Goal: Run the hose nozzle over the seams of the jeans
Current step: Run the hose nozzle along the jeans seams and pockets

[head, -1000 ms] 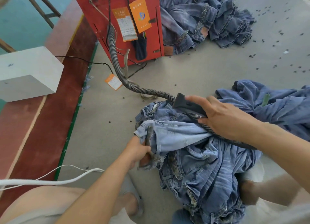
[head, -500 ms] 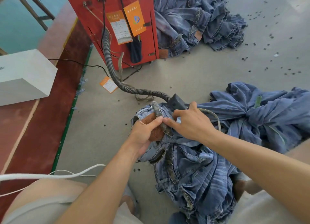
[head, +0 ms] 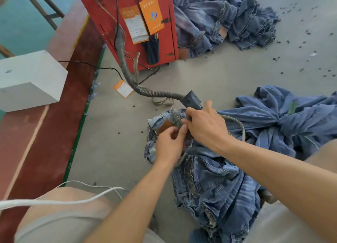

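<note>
A pair of washed blue jeans (head: 215, 184) lies bunched on the grey floor in front of me, its waistband with a brown leather patch (head: 165, 125) turned up. My left hand (head: 169, 146) pinches the waistband just below the patch. My right hand (head: 206, 126) grips the dark grey hose nozzle (head: 191, 99) and holds it against the waistband seam. The nozzle's mouth is hidden under my fingers. A ribbed grey hose (head: 127, 73) runs from the nozzle up to a red machine (head: 127, 15).
A heap of blue garments (head: 291, 119) lies right of the jeans, another denim pile (head: 224, 18) behind the machine. A white box (head: 29, 80) sits on a red ledge at left. A white cord (head: 60, 199) crosses my knee. Dark specks dot the floor.
My right hand moved from lying over the hose to gripping the nozzle at the waistband. My left hand shifted up the jeans to the leather patch, which now shows.
</note>
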A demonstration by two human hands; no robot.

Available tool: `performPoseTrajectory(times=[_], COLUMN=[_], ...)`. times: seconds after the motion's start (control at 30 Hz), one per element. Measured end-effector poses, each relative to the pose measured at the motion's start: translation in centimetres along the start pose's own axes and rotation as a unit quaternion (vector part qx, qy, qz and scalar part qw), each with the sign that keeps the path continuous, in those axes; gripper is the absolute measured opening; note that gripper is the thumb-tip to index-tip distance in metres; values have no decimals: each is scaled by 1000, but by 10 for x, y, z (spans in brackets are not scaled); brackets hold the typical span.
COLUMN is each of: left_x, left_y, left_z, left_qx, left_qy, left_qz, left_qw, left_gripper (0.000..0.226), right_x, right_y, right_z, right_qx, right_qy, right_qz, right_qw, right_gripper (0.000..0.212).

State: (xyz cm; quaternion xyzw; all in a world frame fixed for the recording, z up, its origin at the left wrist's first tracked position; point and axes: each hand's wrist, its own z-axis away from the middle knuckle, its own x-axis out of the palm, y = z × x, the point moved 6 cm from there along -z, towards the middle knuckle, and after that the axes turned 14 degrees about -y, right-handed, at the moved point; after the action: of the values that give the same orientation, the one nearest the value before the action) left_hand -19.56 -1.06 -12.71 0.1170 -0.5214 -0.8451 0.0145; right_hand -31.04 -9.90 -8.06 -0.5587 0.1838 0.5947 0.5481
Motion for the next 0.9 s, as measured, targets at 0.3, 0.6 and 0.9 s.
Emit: performPoseTrajectory(times=[0.3, 0.6, 0.9], left_x=[-46, -1, -5], left_y=[-10, 1, -7], left_z=[-5, -15, -19], left_qx=[7, -57, -53], left_qy=[209, -100, 9], left_qz=[-8, 438, 478], left_qw=[978, 892, 877], left_gripper=[18, 43, 29], right_x=[-4, 6, -4], right_y=[10, 3, 24], right_z=[-8, -2, 9], right_qx=[14, -14, -48], right_qy=[-11, -27, -74], right_qz=[6, 26, 50], right_qw=[1000, 999, 995], right_gripper=[27, 31, 30])
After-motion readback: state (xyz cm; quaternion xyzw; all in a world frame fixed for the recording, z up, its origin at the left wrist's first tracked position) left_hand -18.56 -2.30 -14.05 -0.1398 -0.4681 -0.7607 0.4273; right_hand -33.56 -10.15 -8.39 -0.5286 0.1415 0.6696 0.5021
